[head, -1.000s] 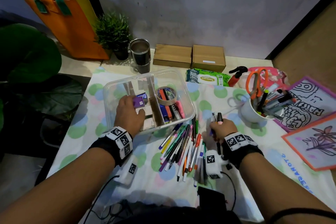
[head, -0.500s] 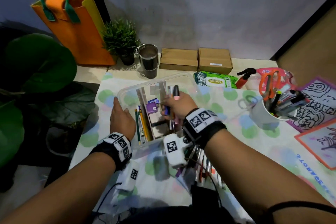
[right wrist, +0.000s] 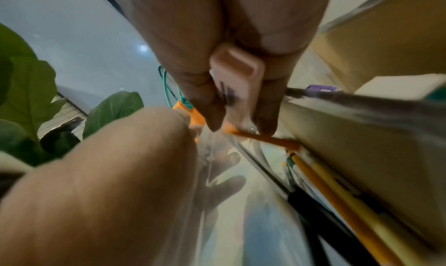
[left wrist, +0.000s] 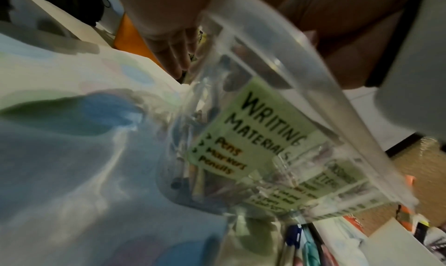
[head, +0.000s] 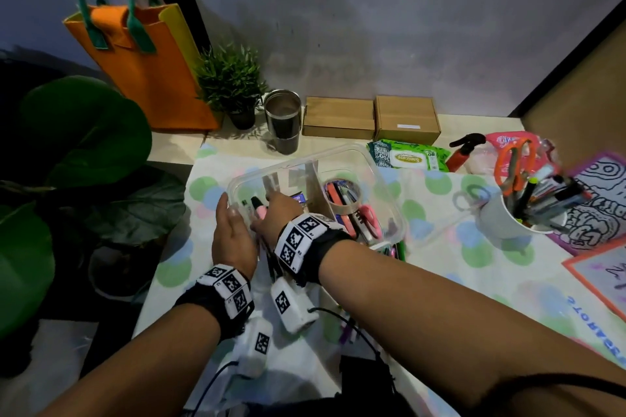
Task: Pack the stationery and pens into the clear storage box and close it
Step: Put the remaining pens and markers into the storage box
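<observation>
The clear storage box [head: 371, 161] stands open on the dotted cloth, split by dividers. My right hand [head: 267, 213] reaches into its left compartment and pinches a pink-capped marker [head: 261, 212], whose pink cap [right wrist: 237, 73] shows between thumb and fingers in the right wrist view. Yellow pencils [right wrist: 337, 194] lie along the divider below it. My left hand [head: 228, 211] presses flat against the box's outer left wall, fingers [left wrist: 173, 56] straight. A green "Writing Materials" label [left wrist: 253, 129] sits on the front wall. Tape roll [head: 342, 195] and pink scissors [head: 368, 217] fill the right compartment.
Loose pens [head: 398, 249] lie on the cloth, partly hidden under my right arm. A white mug [head: 501, 218] of pens and orange scissors stands to the right, beside colouring sheets [head: 596, 203]. Wet wipes [head: 406, 157], a steel tumbler [head: 283, 120] and cardboard boxes sit behind the box.
My right hand carried the marker from the pen pile over to the box and down into the left compartment. My left hand left the box's inside and now presses its outer left wall.
</observation>
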A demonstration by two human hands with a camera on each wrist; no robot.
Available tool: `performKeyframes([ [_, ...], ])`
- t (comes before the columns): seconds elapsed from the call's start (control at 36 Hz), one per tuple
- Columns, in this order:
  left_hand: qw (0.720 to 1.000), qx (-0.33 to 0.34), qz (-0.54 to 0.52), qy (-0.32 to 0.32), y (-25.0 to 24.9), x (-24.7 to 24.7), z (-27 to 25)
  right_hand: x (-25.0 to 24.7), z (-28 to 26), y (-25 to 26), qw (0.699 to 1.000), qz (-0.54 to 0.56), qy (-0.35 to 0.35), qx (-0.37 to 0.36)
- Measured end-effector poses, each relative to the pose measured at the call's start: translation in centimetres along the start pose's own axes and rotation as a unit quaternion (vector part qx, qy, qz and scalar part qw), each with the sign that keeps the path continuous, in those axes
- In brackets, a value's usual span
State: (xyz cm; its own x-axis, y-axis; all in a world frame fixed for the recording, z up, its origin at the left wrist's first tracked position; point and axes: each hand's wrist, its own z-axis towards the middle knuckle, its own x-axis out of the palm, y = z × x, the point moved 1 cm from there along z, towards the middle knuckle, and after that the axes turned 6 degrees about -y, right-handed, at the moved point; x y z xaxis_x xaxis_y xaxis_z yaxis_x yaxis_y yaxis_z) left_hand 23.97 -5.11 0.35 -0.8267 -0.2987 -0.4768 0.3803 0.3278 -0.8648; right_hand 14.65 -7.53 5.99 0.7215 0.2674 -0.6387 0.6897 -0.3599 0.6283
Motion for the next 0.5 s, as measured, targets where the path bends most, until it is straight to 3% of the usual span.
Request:
performKeyframes([
  [0.17,1.000,0.004,-0.026,-0.006,0.8,0.2,0.3,0.1,-0.6,-0.6,1.000,0.005,-0.005,-0.017],
  [0.33,1.000,0.011,-0.010,-0.004,1.0,0.3,0.3,-2.0,-1.3,-3.0,0.993,0.115,-0.022,-0.017],
  [0.5,1.000,0.012,0.015,-0.006,1.1,0.3,0.5,-6.2,-2.7,-8.3,0.943,0.319,-0.066,0.073],
])
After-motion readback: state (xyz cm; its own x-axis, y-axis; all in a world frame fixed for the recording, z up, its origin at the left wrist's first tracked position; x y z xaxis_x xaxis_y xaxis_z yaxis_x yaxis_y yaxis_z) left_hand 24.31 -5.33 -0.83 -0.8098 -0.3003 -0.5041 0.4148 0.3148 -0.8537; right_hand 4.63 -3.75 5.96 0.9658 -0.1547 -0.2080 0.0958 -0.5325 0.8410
